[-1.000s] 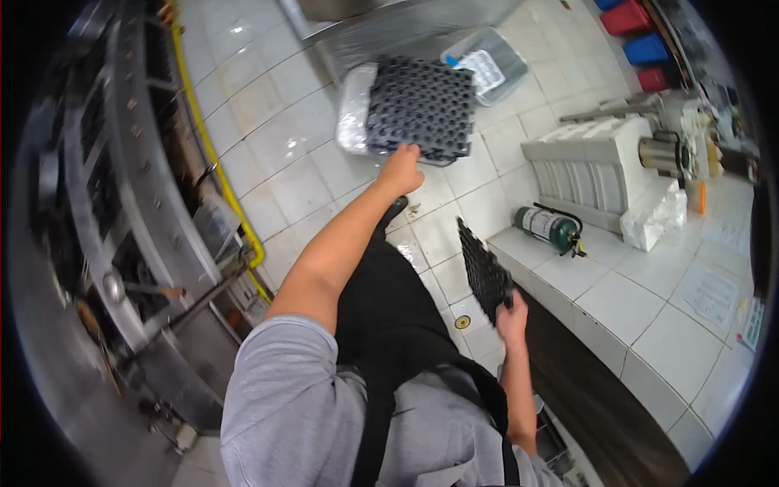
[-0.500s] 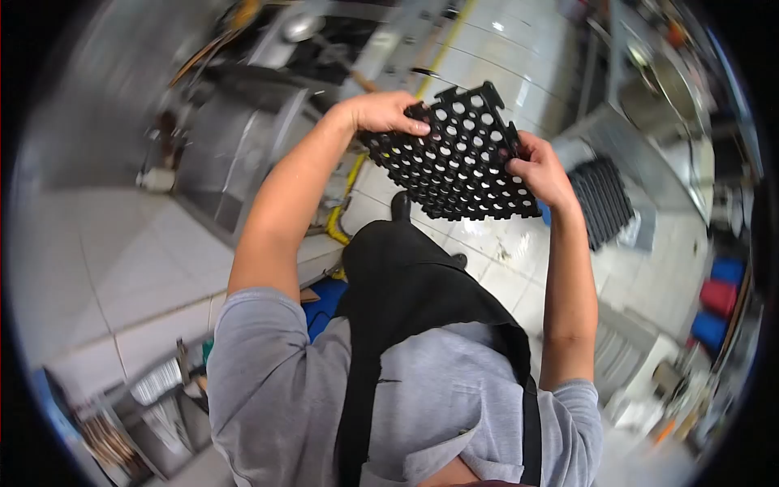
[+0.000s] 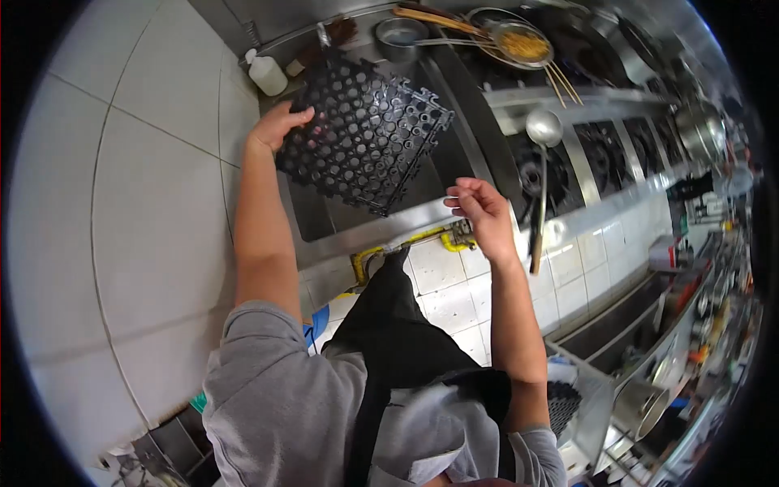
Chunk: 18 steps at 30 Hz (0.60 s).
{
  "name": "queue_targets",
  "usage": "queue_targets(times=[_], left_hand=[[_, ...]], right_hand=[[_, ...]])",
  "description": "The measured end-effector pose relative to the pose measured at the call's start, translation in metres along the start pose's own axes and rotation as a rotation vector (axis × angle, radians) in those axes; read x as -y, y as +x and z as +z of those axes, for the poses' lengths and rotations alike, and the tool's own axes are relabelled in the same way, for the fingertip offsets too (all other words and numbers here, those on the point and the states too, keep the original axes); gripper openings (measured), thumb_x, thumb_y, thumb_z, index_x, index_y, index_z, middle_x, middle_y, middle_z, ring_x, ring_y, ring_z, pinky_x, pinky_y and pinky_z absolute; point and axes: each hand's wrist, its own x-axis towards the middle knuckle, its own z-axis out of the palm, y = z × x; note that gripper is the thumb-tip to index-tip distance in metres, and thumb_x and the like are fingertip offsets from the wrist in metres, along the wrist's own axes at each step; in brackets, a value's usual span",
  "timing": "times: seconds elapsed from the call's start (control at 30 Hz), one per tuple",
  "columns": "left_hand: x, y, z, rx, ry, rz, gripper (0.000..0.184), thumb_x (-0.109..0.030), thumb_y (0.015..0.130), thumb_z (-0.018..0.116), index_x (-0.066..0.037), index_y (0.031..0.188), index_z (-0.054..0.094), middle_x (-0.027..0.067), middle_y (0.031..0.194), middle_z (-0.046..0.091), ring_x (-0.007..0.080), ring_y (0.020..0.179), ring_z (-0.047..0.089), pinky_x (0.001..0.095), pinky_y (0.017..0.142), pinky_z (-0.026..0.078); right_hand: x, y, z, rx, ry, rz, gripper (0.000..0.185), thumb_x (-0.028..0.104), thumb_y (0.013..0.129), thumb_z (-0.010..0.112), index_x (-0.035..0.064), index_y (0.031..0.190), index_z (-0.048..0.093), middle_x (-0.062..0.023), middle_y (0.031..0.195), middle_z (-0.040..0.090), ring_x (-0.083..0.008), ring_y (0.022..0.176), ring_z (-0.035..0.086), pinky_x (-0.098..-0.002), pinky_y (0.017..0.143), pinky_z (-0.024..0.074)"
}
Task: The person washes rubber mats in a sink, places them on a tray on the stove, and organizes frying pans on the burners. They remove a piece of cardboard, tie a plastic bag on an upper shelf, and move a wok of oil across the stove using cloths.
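A black perforated rubber floor mat [image 3: 365, 138] with interlocking edge tabs is held tilted over a steel sink basin [image 3: 357, 231]. My left hand [image 3: 280, 127] is closed on its left edge, the thumb on the near face and the other fingers hidden behind it. My right hand [image 3: 484, 217] is off the mat, a short way beyond its lower right corner. Its fingers are loosely bent and appear to hold nothing.
Right of the basin runs a stove with burners [image 3: 604, 154] and a long-handled ladle [image 3: 542, 174]. A strainer with yellow food [image 3: 523, 45] and a small pot [image 3: 402, 36] stand behind. A white bottle [image 3: 266, 75] sits by the tiled wall. Yellow pipe [image 3: 426, 235] runs below.
The view has swung from the floor aisle to the basin and stove. The mat has come over the basin in my left hand, and my right hand has let go of it.
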Motion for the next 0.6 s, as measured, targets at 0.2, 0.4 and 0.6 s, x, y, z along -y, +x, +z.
queue_targets(times=[0.2, 0.4, 0.6], left_hand=[[0.087, 0.074, -0.069, -0.249, -0.044, -0.205, 0.031, -0.033, 0.097, 0.076, -0.006, 0.112, 0.074, 0.0053, 0.098, 0.075, 0.0157, 0.086, 0.069, 0.033, 0.067, 0.058], [0.144, 0.141, -0.108, -0.198, 0.0, -0.266, 0.03, -0.034, 0.098, 0.075, -0.008, 0.112, 0.077, 0.0026, 0.096, 0.077, 0.0146, 0.086, 0.07, 0.0358, 0.077, 0.055], [0.114, 0.193, -0.111, -0.15, 0.583, -0.217, 0.051, -0.042, 0.088, 0.081, -0.004, 0.122, 0.075, 0.0122, 0.111, 0.077, 0.0269, 0.101, 0.07, 0.0423, 0.094, 0.053]], right_hand=[[-0.005, 0.141, 0.064, 0.104, -0.04, 0.151, 0.022, 0.012, 0.108, 0.059, -0.0011, 0.125, 0.065, -0.0081, 0.11, 0.074, -0.0164, 0.097, 0.072, -0.0286, 0.084, 0.0564], [0.012, 0.287, 0.149, 0.277, -0.086, 0.167, 0.025, 0.015, 0.107, 0.06, -0.0041, 0.122, 0.067, -0.0082, 0.108, 0.074, -0.0153, 0.093, 0.071, -0.0273, 0.081, 0.056], [-0.03, 0.411, 0.234, 0.339, -0.02, 0.196, 0.033, 0.02, 0.105, 0.062, -0.0076, 0.124, 0.066, -0.0117, 0.112, 0.073, -0.0197, 0.098, 0.072, -0.0309, 0.084, 0.0581]])
